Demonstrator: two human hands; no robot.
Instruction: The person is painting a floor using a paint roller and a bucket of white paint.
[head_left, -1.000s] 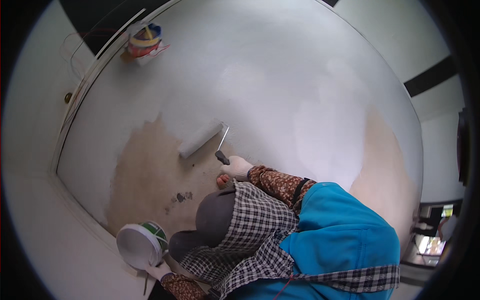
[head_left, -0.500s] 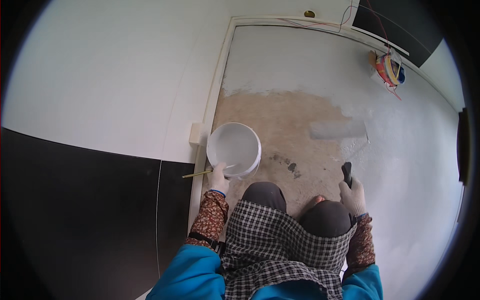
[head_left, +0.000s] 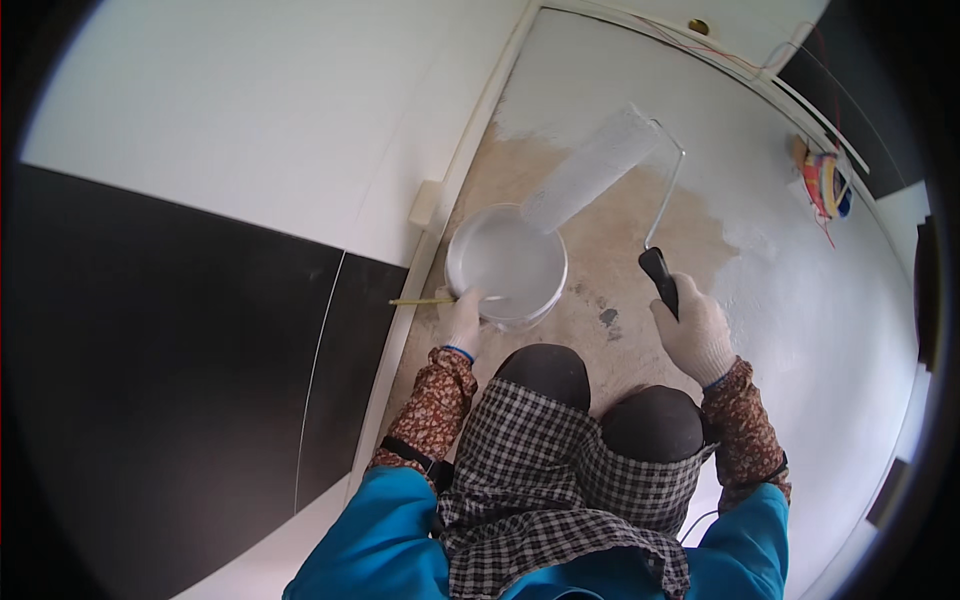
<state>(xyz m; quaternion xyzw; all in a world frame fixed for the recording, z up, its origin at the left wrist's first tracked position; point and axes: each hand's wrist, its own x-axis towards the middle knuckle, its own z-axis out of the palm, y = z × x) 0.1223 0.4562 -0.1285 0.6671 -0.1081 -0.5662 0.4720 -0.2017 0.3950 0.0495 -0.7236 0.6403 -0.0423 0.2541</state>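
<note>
My right hand [head_left: 694,325], in a white knit glove, is closed round the black handle of a paint roller [head_left: 590,170]. Its white sleeve is lifted off the floor, and the lower end overlaps the far rim of a white bucket [head_left: 562,262]. Pale grey paint [head_left: 510,258] shows inside the bucket. At the bucket's near left rim, my gloved left hand [head_left: 463,320] is closed on a thin yellowish stick [head_left: 420,301]; its whitish other end reaches over the bucket. Whether those fingers also grip the rim is hard to see.
Wet grey paint [head_left: 800,340] covers the floor at the right and far side, around a bare brown patch [head_left: 660,215]. A white and black wall [head_left: 200,350] runs along the left. A colourful container [head_left: 825,185] and loose red wires stand far right.
The roller has come up off the floor and swung left to the bucket, with my right hand raised. My left hand stays by the bucket rim with the stick. The view has turned.
</note>
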